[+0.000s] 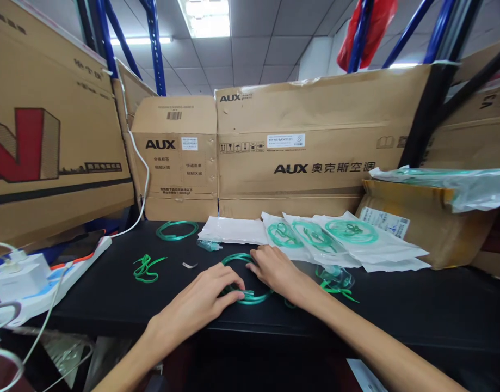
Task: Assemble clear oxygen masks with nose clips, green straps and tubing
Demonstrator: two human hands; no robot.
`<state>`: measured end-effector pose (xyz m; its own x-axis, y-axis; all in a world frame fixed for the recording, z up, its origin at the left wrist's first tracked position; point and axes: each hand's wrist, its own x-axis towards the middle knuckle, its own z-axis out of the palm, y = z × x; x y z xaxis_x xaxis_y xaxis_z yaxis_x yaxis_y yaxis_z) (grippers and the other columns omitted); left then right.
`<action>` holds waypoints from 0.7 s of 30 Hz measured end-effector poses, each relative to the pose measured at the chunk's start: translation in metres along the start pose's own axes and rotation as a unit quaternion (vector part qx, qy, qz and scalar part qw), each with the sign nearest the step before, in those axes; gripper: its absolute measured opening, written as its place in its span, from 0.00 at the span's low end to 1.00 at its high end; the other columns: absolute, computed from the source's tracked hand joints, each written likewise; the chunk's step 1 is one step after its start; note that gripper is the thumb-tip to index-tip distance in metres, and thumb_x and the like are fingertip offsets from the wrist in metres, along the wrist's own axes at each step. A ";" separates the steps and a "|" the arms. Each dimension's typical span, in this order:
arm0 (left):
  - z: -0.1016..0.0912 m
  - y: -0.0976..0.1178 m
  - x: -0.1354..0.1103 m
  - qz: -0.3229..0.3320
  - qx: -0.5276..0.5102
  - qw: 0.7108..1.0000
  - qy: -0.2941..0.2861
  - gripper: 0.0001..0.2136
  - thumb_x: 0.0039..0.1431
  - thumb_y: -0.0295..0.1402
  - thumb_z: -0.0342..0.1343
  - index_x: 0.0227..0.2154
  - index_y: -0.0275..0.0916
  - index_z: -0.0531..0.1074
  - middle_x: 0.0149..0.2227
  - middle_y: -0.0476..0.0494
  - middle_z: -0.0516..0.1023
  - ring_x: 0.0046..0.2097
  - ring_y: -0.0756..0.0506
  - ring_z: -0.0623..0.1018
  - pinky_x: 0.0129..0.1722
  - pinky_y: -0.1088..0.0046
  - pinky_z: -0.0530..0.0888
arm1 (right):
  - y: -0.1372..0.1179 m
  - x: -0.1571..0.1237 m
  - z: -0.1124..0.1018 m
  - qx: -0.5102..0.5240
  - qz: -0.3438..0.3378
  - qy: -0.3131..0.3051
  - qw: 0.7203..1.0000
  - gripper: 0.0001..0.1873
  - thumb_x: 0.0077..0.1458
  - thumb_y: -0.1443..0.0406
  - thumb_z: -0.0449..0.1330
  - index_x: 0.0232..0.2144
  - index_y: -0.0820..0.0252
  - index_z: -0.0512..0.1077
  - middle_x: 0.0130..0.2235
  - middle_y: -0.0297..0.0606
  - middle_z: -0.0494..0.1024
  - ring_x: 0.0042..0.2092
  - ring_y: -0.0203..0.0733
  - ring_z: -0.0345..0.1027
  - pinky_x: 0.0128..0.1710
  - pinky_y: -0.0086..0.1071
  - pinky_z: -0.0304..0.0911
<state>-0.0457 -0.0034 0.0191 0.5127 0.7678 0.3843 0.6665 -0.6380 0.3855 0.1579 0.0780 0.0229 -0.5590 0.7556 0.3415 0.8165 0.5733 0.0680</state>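
Observation:
A coil of clear green tubing [260,300] lies on the black table between my hands, with a clear connector at its front. My left hand [211,288] pinches the coil's front left side by the connector between thumb and fingers. Over the coil's far right side, my right hand [276,268] has its fingers curled around the tubing; its fingertips are partly hidden. Just right of my right wrist is a clear mask [337,276] with a green strap [343,292]. Left of my hands lie a loose green elastic strap [146,269] and a small metal strip [190,265].
Behind my hands lie another green tubing coil [177,236], a clear plastic piece [210,245], a white pouch [233,230] and several pouches of green tubing [356,234]. A power strip [78,277] runs along the left. Cardboard boxes [250,185] wall the back; an open carton [421,218] stands right.

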 end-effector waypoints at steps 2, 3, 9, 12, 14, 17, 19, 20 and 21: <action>0.003 0.004 0.001 -0.004 0.004 1.000 0.005 0.03 0.70 0.34 0.56 0.42 0.45 0.74 0.43 0.52 0.78 0.48 0.46 0.74 0.51 0.69 0.68 | 0.009 -0.008 -0.018 0.021 0.005 0.026 0.999 0.13 0.66 0.59 0.61 0.47 0.61 0.74 0.48 0.40 0.79 0.45 0.45 0.76 0.46 0.44 0.72; 0.004 0.006 0.000 -0.006 0.003 1.000 0.008 0.03 0.70 0.34 0.56 0.42 0.45 0.74 0.43 0.53 0.78 0.48 0.46 0.74 0.52 0.68 0.67 | 0.017 -0.015 -0.029 0.031 0.011 0.045 0.998 0.13 0.67 0.58 0.59 0.44 0.61 0.75 0.46 0.40 0.79 0.45 0.45 0.76 0.47 0.44 0.72; 0.012 0.016 -0.001 -0.031 -0.002 0.999 0.020 0.04 0.70 0.37 0.56 0.43 0.48 0.75 0.44 0.54 0.79 0.49 0.45 0.76 0.61 0.60 0.59 | 0.098 -0.089 -0.072 0.085 0.117 0.142 0.979 0.26 0.63 0.47 0.53 0.47 0.59 0.77 0.50 0.51 0.80 0.53 0.62 0.74 0.55 0.53 0.65; 0.019 0.020 0.003 -0.035 -0.016 0.999 0.028 0.05 0.70 0.37 0.56 0.44 0.47 0.75 0.44 0.54 0.79 0.48 0.46 0.77 0.59 0.62 0.61 | 0.125 -0.117 -0.059 0.134 0.154 0.110 0.973 0.32 0.54 0.43 0.59 0.51 0.58 0.78 0.47 0.48 0.85 0.49 0.63 0.79 0.49 0.49 0.73; 0.023 0.022 0.006 -0.042 -0.027 0.998 0.037 0.05 0.70 0.37 0.56 0.43 0.47 0.75 0.43 0.54 0.79 0.47 0.45 0.77 0.57 0.62 0.62 | 0.130 -0.123 -0.044 0.164 0.164 0.096 0.968 0.30 0.50 0.44 0.63 0.47 0.55 0.80 0.47 0.44 0.86 0.50 0.61 0.79 0.49 0.45 0.73; 0.028 0.024 0.011 -0.063 -0.051 0.996 0.046 0.04 0.70 0.37 0.56 0.41 0.47 0.75 0.41 0.55 0.78 0.45 0.45 0.76 0.59 0.60 0.60 | 0.127 -0.120 -0.031 0.191 0.185 0.108 0.958 0.25 0.46 0.45 0.65 0.39 0.54 0.83 0.44 0.42 0.87 0.48 0.60 0.80 0.47 0.42 0.75; 0.029 0.025 0.013 -0.076 -0.070 0.993 0.052 0.04 0.70 0.37 0.55 0.40 0.47 0.75 0.41 0.55 0.78 0.46 0.45 0.76 0.61 0.59 0.57 | 0.126 -0.119 -0.034 0.203 0.200 0.125 0.950 0.24 0.46 0.45 0.65 0.36 0.55 0.83 0.41 0.41 0.87 0.46 0.59 0.81 0.44 0.40 0.76; 0.030 0.024 0.014 -0.081 -0.077 0.992 0.057 0.04 0.70 0.37 0.55 0.40 0.47 0.75 0.41 0.55 0.78 0.47 0.45 0.76 0.61 0.58 0.57 | 0.128 -0.121 -0.041 0.208 0.207 0.131 0.947 0.24 0.47 0.44 0.64 0.36 0.55 0.83 0.40 0.41 0.87 0.44 0.59 0.81 0.42 0.39 0.76; 0.030 0.024 0.014 -0.085 -0.080 0.991 0.063 0.05 0.70 0.37 0.55 0.40 0.47 0.75 0.41 0.55 0.78 0.47 0.45 0.76 0.61 0.58 0.57 | 0.131 -0.123 -0.050 0.208 0.218 0.151 0.941 0.24 0.47 0.44 0.63 0.35 0.55 0.83 0.39 0.41 0.88 0.43 0.58 0.82 0.41 0.38 0.76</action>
<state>-0.0060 -0.0061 0.0083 0.3222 0.8581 0.3998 0.6376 -0.5089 0.5783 0.3413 0.0443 0.0363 -0.0654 0.8590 0.5078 0.7966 0.3515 -0.4918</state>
